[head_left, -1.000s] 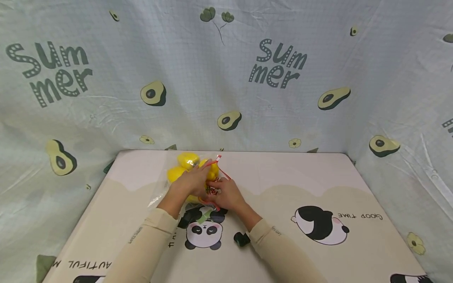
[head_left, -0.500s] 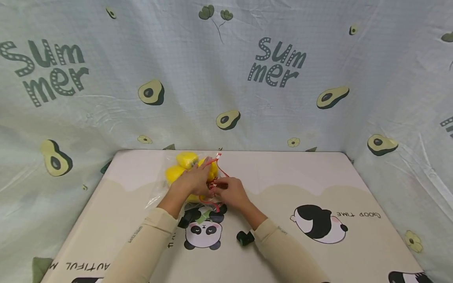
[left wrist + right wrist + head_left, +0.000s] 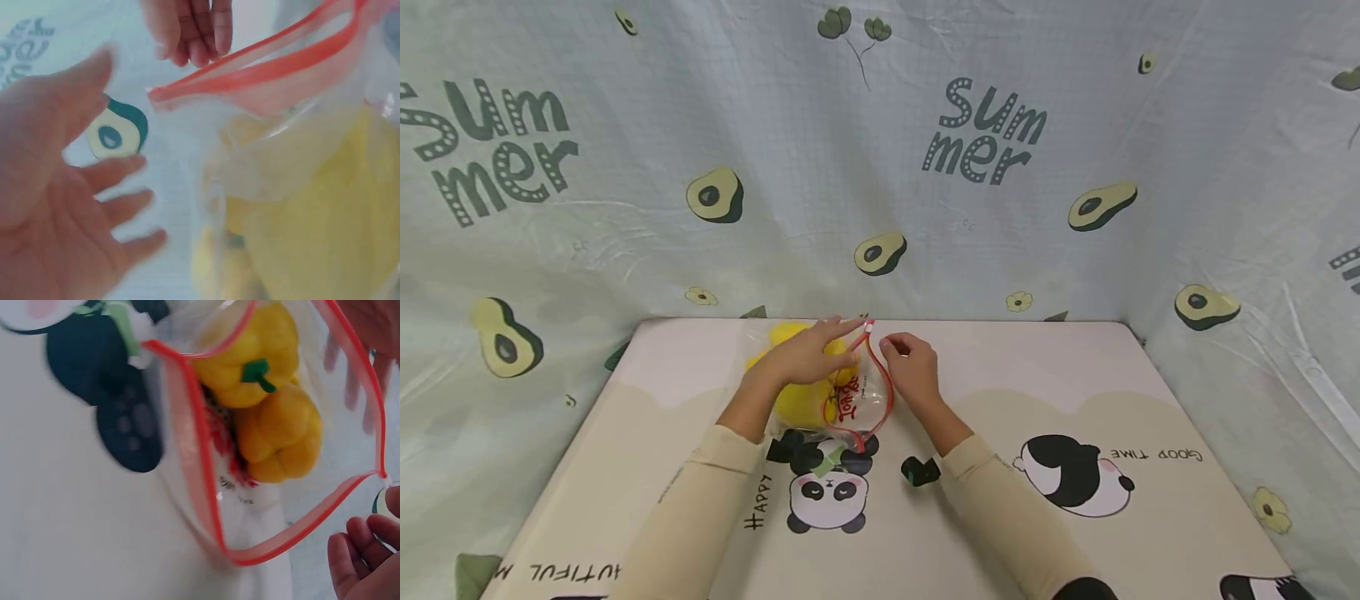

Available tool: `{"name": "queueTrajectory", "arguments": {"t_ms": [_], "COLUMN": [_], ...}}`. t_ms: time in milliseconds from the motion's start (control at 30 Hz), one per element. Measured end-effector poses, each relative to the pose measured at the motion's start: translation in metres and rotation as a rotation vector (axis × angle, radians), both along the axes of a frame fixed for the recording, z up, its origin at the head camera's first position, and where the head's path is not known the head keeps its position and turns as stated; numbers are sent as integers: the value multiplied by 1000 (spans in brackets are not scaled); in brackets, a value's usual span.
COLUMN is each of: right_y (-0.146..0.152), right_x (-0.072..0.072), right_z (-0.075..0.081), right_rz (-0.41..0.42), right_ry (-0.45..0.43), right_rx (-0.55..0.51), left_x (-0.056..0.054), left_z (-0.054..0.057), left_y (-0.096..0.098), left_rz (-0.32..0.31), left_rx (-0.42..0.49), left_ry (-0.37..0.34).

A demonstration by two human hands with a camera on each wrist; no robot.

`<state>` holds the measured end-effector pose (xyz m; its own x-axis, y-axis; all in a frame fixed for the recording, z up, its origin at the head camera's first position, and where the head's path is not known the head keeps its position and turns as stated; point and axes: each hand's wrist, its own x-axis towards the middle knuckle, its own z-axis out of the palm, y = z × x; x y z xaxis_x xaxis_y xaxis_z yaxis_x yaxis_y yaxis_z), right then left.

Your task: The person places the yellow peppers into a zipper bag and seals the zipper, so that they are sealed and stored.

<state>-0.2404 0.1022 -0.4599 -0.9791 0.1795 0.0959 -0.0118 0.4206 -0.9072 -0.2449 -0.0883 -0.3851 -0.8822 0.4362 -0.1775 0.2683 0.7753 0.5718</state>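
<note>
A clear zip bag with a red zip edge and red lettering stands with its mouth spread wide near the table's back left. Yellow bell peppers with green stems lie inside it. My left hand is over the bag's left side in the head view, partly covering the peppers. Its fingers are spread and hold nothing in the left wrist view. Beside the bag's far right corner is my right hand, its fingers loosely bent, the thumb close to the end of the red zip. Nothing shows within its fingers.
The light table mat bears printed pandas and words. Small dark objects show near each wrist. A hanging cloth with avocado prints rises behind the table's back edge.
Both hands have come apart; the right hand has moved up and right, away from the bag's middle. The left hand has lifted slightly. The bag's mouth has opened into a wide loop.
</note>
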Motion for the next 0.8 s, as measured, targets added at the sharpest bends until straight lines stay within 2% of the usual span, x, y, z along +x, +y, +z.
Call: {"name": "queueTrajectory", "arguments": {"t_ms": [100,200,333,433,600,800], "right_y": [-3,-8,-14,-16,-14,-10], "right_x": [-5,-13,-24,-29,-34,-35], "right_z": [5,9,12,15,18,24], "right_rz": [11,43,54,35,17,12], "right_ry": [-56,-90,-80,-61,-53,-99], "right_rx": [-41,-85,-92,-73,-58,-31], "left_x": [-12,-24,-38,-47,-53,-54], "left_z": [-4,-13,-24,-30,-33,-30], "left_y": [3,11,24,32,36,38], "left_rz": [45,86,101,94,114,151], "left_rx": [132,212,275,284,290,329], "left_ry": [28,56,85,110,138,136]}}
